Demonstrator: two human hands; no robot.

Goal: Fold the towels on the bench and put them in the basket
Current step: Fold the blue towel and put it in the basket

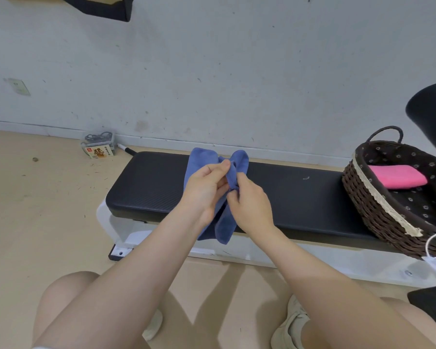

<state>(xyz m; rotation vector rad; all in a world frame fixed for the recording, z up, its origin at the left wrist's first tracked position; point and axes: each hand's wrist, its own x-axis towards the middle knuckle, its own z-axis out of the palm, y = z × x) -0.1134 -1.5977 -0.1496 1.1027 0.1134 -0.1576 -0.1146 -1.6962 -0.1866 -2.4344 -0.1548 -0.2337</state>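
bare knees are seen nearest; above the padded surface point(287, 197), a blue towel point(224, 225) is pinched by left hand point(207, 190) and right hand point(249, 205), apparently for folding; right of it, a basket point(373, 205) holds a pink towel point(398, 176).

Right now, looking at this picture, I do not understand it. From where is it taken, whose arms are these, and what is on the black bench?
There is no machine here. A person wears a camera on the head, so the single picture looks forward and down at that person's own arms and knees. The left hand and the right hand meet in the middle, and both pinch a blue towel, bunched and lifted above the black padded bench. Its lower end hangs past the bench's front edge. At the right end of the bench stands a dark woven basket with a flowered lining. A folded pink towel already lies inside it. On the floor by the wall is a small box.
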